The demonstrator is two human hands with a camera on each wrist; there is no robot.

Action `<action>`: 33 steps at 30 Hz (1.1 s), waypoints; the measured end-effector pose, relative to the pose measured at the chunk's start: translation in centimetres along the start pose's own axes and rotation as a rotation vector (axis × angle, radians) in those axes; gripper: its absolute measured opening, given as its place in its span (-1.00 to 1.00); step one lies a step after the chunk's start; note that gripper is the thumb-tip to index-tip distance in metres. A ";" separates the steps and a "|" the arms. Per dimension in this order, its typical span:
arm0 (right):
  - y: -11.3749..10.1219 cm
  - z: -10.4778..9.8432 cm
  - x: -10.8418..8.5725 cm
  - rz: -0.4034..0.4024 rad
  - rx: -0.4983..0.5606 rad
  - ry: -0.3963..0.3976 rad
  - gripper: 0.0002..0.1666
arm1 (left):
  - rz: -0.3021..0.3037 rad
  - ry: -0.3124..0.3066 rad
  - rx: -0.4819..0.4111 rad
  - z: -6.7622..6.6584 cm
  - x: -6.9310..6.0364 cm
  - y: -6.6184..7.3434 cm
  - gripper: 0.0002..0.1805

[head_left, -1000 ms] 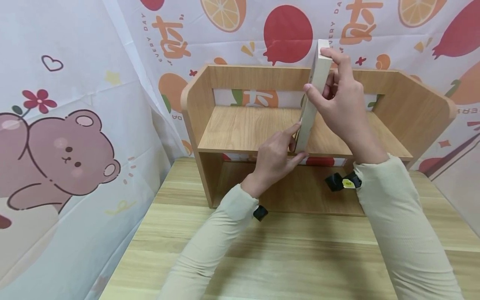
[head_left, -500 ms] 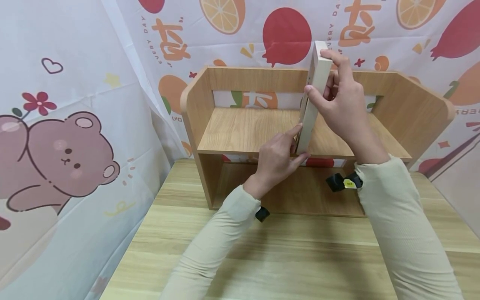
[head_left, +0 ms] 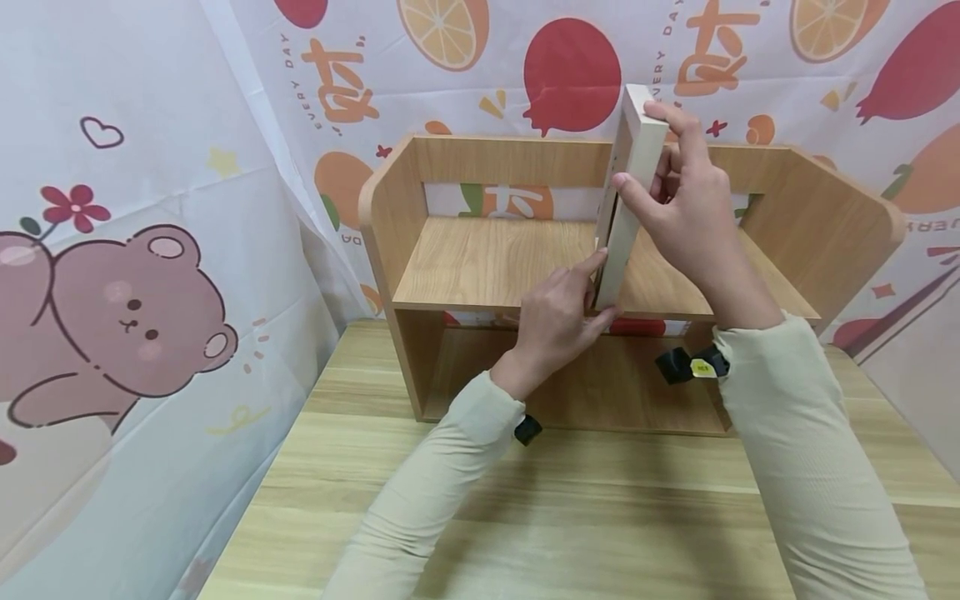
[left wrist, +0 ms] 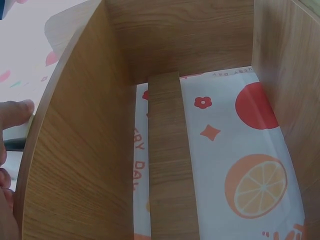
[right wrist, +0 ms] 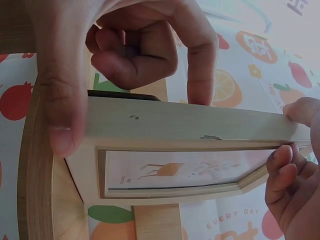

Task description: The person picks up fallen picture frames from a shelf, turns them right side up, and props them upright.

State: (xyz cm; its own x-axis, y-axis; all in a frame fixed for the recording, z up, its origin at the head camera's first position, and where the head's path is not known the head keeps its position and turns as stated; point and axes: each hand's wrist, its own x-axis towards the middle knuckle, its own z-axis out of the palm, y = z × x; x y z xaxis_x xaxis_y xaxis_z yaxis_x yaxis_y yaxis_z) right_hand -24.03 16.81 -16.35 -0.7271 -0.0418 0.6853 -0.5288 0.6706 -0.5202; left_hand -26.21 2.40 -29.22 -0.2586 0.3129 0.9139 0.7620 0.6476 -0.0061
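A pale wooden picture frame stands on its narrow end, slightly tilted, at the front of the shelf unit's upper board. My right hand grips its upper part, index finger on the top corner and thumb on the near edge. My left hand pinches the bottom corner, thumb at the lower end and index finger along the left side. In the right wrist view a printed picture shows inside the frame; the left hand looms large, the right hand sits at the right. Left fingertips show in the left wrist view.
The two-level wooden shelf unit stands on a wood-grain table. Its side panels rise at both ends, and a lower compartment lies beneath the upper board. Printed cloth hangs behind and at the left.
The picture frame has turned slightly, showing more of its left face. Its lower end has shifted a little right, and both hands have kept their hold.
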 end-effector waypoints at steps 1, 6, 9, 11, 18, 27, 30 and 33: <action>0.0 0.0 0.0 0.001 0.002 -0.002 -0.29 | -0.001 0.003 0.004 0.0 0.0 0.0 -0.31; 0.0 0.0 0.0 0.003 0.007 -0.009 -0.28 | -0.012 -0.004 0.005 0.1 0.0 0.1 -0.31; 0.0 0.0 0.0 0.003 0.010 -0.008 -0.28 | -0.025 -0.027 -0.008 0.0 0.0 0.0 -0.32; 0.0 0.0 -0.1 0.010 0.013 -0.009 -0.27 | -0.039 -0.049 -0.021 -0.3 0.2 0.0 -0.35; 0.0 0.0 -0.1 0.011 0.014 -0.007 -0.27 | -0.156 -0.151 -0.111 -1.4 0.7 -0.8 -0.40; 0.0 0.3 0.1 0.010 0.016 -0.011 -0.26 | -0.251 -0.282 -0.231 -2.2 0.8 -1.7 -0.43; 0.0 0.3 0.0 0.012 0.016 -0.010 -0.26 | -0.255 -0.308 -0.246 -2.4 0.9 -1.7 -0.44; 0.0 0.3 0.0 0.017 0.016 -0.010 -0.26 | -0.247 -0.326 -0.248 -2.5 0.9 -1.8 -0.46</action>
State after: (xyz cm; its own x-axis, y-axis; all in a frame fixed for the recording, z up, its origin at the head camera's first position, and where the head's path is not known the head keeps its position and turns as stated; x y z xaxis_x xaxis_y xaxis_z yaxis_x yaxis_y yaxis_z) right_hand -24.15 16.57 -16.55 -0.7401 -0.0384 0.6714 -0.5235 0.6596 -0.5394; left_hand -26.32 -0.18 -27.43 -0.5924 0.3974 0.7008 0.7627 0.5568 0.3290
